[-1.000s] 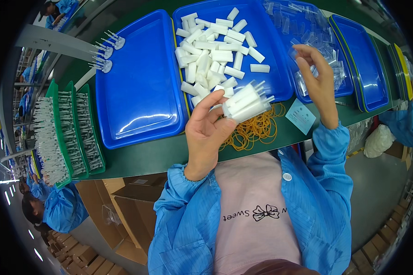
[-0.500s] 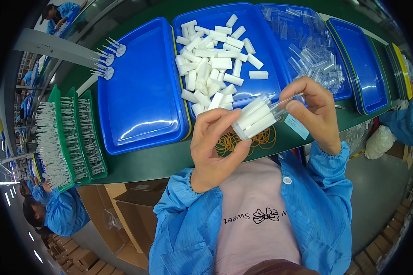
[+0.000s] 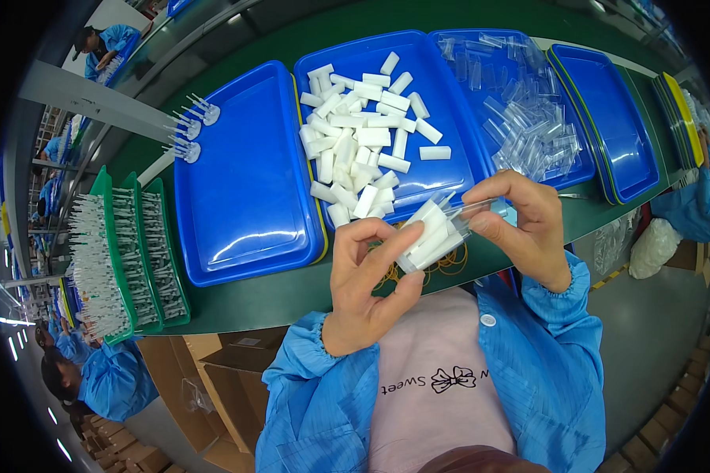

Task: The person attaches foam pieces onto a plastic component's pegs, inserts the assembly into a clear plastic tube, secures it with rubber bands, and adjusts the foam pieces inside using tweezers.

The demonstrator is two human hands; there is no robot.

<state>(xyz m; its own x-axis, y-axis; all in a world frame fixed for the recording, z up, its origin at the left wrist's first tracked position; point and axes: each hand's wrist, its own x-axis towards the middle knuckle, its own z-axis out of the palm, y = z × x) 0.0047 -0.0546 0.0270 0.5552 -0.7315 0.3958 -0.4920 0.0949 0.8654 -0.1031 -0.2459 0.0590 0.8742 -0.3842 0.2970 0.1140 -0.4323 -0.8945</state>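
Note:
My left hand (image 3: pixel 371 288) is closed around a small bundle of white blocks (image 3: pixel 432 243) in clear plastic, with the thumb and fingers on opposite sides. My right hand (image 3: pixel 525 229) pinches a clear plastic piece (image 3: pixel 475 210) between thumb and forefinger at the bundle's right end. Whether that piece is partly inside the bundle, I cannot tell. Just beyond my hands, many loose white blocks (image 3: pixel 373 137) lie heaped in a blue tray (image 3: pixel 450 177). Clear plastic pieces (image 3: pixel 532 142) fill much of the blue tray to its right.
Yellow rubber bands (image 3: pixel 450 260) lie under the bundle. A blue tray (image 3: pixel 244 173) at left has white pronged parts (image 3: pixel 185 150) by its far left corner. Green racks (image 3: pixel 122 260) of thin white parts stand further left. More trays (image 3: pixel 615 126) are stacked right. Cardboard boxes (image 3: pixel 213 378) sit below the table edge.
The whole view has shifted, so the trays sit lower in the picture. Both hands keep their holds, and the bundle is a little lower and further left in the picture.

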